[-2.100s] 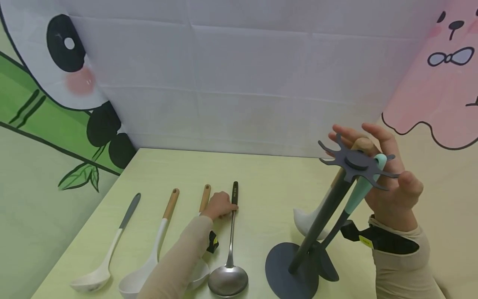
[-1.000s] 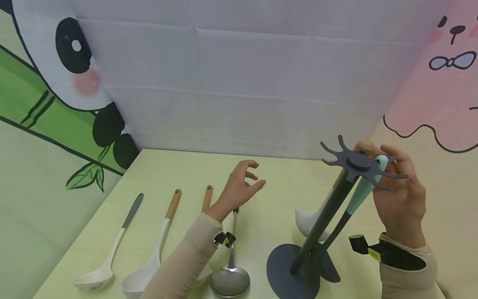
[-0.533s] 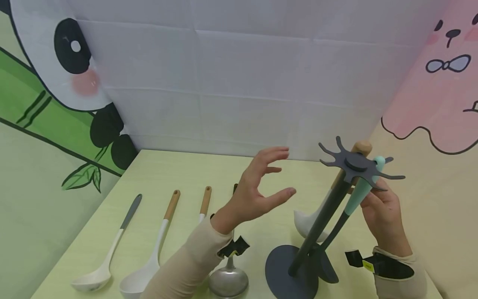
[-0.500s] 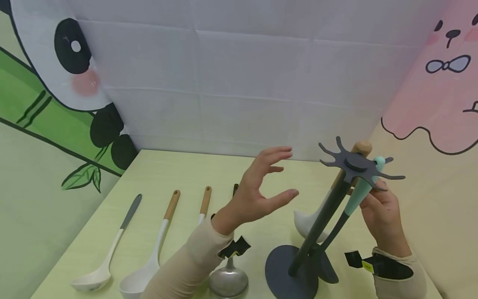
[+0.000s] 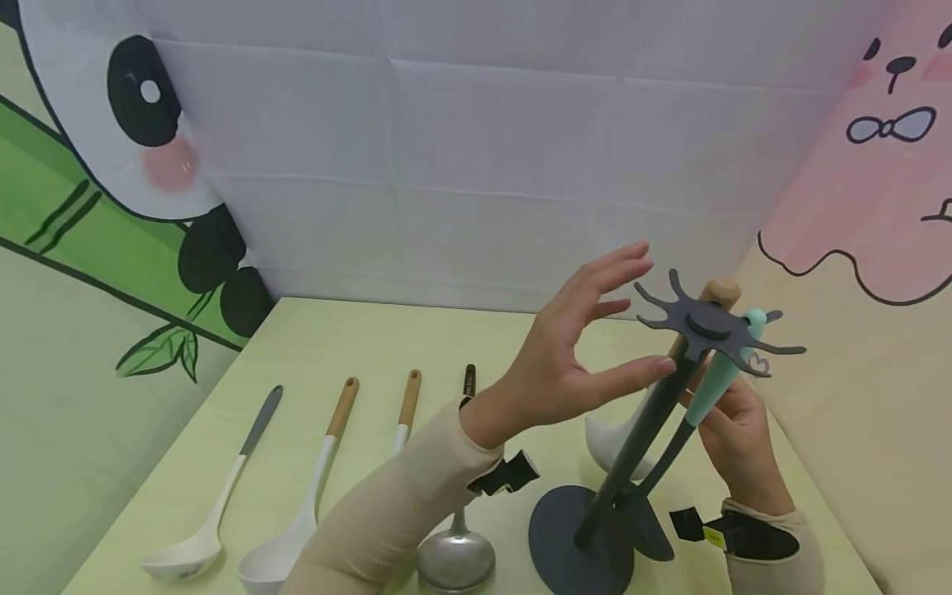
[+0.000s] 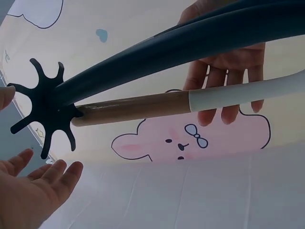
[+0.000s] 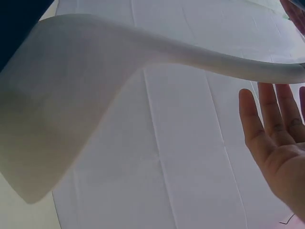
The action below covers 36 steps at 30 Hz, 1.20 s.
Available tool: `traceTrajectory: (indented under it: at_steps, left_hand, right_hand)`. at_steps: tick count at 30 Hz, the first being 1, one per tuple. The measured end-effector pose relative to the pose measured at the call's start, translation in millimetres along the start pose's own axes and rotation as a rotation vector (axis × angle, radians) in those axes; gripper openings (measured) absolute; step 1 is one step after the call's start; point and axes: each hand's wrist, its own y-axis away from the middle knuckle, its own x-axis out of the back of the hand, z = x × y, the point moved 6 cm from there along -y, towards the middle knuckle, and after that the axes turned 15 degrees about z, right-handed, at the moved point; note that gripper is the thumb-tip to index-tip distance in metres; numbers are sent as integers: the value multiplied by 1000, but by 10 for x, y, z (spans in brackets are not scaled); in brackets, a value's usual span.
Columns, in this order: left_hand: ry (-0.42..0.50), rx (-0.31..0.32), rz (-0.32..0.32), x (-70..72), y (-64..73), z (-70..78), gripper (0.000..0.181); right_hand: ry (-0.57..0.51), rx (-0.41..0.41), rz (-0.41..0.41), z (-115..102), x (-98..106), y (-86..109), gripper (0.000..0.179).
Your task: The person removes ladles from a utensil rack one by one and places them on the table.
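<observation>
A dark grey utensil stand with a hooked top stands tilted in the head view, on a round base. From it hang a white ladle with a wooden handle and a dark utensil with a turquoise handle. My left hand is spread at the left of the hooked top, its thumb overlapping the post in the head view. Behind the hanging handles is my right hand, partly hidden; its fingers extend beside the ladle's white shaft in the left wrist view.
Left of the stand, a white utensil with a grey handle, a white ladle, a wooden-handled utensil and a stainless ladle lie on the table. My left forearm covers parts of them. A white cloth hangs behind.
My left hand has let go of the stainless ladle's handle and moved right and up to the stand. My right hand has lowered from the hooked top to behind the hanging handles.
</observation>
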Motion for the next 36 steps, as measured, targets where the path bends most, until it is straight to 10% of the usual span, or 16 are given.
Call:
traceTrajectory:
  at_steps: [16, 36]
  left_hand:
    - [82, 112, -7, -57, -50, -3, 60]
    - [-15, 95, 57, -46, -99, 64, 50]
  right_hand:
    - [59, 65, 11, -47, -52, 107, 34]
    - [685, 4, 209, -13, -23, 67, 26]
